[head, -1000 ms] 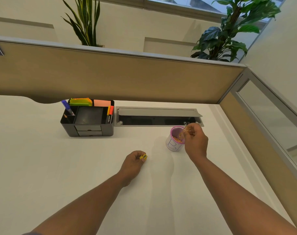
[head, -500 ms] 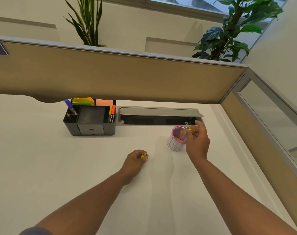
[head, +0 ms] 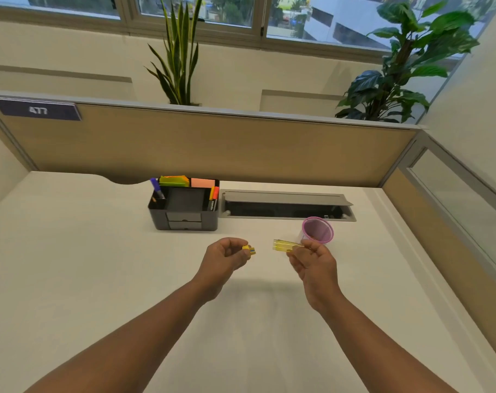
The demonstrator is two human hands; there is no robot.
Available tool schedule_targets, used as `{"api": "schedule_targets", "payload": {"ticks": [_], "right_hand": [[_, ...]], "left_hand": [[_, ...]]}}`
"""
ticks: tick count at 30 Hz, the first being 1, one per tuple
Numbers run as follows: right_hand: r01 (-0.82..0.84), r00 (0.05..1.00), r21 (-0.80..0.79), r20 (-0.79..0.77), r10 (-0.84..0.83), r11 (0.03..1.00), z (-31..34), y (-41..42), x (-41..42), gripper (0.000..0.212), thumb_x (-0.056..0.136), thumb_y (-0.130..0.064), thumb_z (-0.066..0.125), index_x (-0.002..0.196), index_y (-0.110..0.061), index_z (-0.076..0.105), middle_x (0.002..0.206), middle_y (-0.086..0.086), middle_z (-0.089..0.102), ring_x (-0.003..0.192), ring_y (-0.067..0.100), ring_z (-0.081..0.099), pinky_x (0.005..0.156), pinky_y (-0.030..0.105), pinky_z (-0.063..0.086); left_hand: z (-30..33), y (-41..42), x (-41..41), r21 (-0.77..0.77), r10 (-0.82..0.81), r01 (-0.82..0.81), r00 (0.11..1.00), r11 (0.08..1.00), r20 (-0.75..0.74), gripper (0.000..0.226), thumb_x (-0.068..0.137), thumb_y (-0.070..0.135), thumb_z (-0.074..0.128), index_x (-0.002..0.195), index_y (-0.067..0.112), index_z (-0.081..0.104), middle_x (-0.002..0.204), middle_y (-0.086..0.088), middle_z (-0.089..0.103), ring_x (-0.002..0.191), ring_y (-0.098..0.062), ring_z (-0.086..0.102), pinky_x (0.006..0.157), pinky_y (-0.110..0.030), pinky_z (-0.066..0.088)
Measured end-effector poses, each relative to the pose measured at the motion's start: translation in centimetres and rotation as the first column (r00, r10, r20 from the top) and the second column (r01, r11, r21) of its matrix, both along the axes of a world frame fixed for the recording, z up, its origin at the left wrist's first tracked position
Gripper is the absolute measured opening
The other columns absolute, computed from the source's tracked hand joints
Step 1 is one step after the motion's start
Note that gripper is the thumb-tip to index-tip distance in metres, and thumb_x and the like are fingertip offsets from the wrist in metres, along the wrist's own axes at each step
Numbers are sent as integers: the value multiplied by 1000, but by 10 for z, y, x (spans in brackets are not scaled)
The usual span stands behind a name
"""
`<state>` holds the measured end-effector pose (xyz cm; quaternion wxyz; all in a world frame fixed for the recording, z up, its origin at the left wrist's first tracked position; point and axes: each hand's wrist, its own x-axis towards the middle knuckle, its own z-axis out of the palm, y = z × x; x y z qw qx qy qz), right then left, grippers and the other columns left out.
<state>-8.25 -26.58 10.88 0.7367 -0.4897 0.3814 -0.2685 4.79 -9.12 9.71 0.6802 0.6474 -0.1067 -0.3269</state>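
My left hand [head: 225,258] is raised over the white desk [head: 71,279] and pinches a small yellow piece with a blue end [head: 249,249] at its fingertips. My right hand [head: 312,260] pinches a flat, translucent yellow strip [head: 286,245] that points left toward the small piece, with a gap between the two. Just behind my right hand stands a small clear cup with a pink rim [head: 317,230].
A black desk organiser [head: 184,211] with pens, markers and sticky notes stands at the back centre. To its right lies an open grey cable tray [head: 286,207] set into the desk. A tan partition [head: 212,146] closes the back and right sides.
My right hand has drawn the yellow strip out of the cup and brought it left and toward me. My left hand has lifted off the desk with its small piece. The camera tilted up.
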Motion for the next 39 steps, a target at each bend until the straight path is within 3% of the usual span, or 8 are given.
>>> {"api": "schedule_targets", "payload": {"ticks": [6, 13, 19, 31, 39], "right_hand": [[-201, 979, 57, 56, 197, 978, 6, 53, -4, 21, 93, -6, 70, 113, -13, 70, 105, 8, 77, 96, 28, 76, 82, 31, 61], [-273, 961, 68, 55, 269, 960, 11, 85, -1, 20, 92, -7, 71, 112, -13, 71, 106, 9, 76, 97, 29, 75, 84, 33, 61], [-310, 949, 111, 87, 302, 944, 10, 92, -2, 21, 92, -3, 71, 112, -8, 71, 105, 12, 77, 97, 32, 75, 82, 33, 61], [-391, 920, -74, -14, 391, 917, 10, 89, -7, 25, 87, 1, 75, 108, -12, 73, 101, 7, 79, 100, 31, 73, 84, 34, 61], [-420, 907, -146, -77, 413, 896, 15, 87, -7, 22, 85, 2, 77, 101, -13, 75, 96, 7, 80, 91, 26, 75, 73, 25, 59]], "left_hand": [[24, 40, -19, -26, 103, -101, 993, 995, 66, 18, 94, 9, 71, 104, 22, 78, 103, -6, 81, 102, -27, 75, 94, -37, 60], [29, 66, -35, 24, 156, -161, 980, 987, 125, 25, 95, 9, 68, 118, 17, 75, 116, -5, 77, 110, -25, 72, 104, -45, 56], [33, 75, -37, 34, 150, -155, 982, 987, 117, 25, 96, 8, 67, 114, 23, 76, 117, -6, 77, 110, -24, 72, 105, -44, 56], [35, 80, -39, 4, 141, -142, 988, 990, 58, 19, 93, 7, 71, 106, 19, 77, 109, -12, 78, 104, -28, 74, 99, -40, 59], [34, 80, -35, 17, 137, -138, 990, 990, 34, 18, 92, 2, 71, 105, 12, 78, 105, -12, 79, 102, -30, 75, 95, -38, 61]]}}
